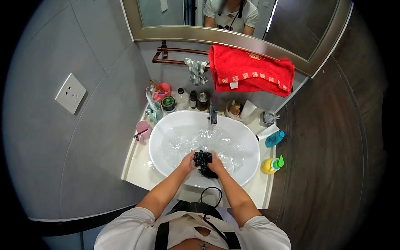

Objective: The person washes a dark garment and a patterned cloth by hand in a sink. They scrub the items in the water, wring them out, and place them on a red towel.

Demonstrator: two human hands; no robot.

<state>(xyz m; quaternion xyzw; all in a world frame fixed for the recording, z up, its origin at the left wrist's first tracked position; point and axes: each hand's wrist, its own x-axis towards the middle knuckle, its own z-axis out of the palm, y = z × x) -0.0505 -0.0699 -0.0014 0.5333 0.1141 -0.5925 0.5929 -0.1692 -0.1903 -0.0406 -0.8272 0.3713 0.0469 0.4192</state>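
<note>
Both my arms reach into a white oval basin (pixel 157 156) that holds clear, rippling water (pixel 179 139). Between my hands is a wet, bunched black cloth (pixel 203 161), near the front of the basin. My left hand (pixel 188 161) grips its left side, and my right hand (pixel 215 163) grips its right side. The cloth's folds hide some of my fingertips. Beyond the cloth, the dark metal faucet (pixel 213 114) stands at the basin's back rim.
Cups, jars and bottles line the back left, among them a pink cup (pixel 143 130) and a green-lidded jar (pixel 168 103). A yellow pump bottle (pixel 271 166) and a blue bottle (pixel 275 139) stand at right. A red towel (pixel 250 71) hangs below the mirror (pixel 175 14).
</note>
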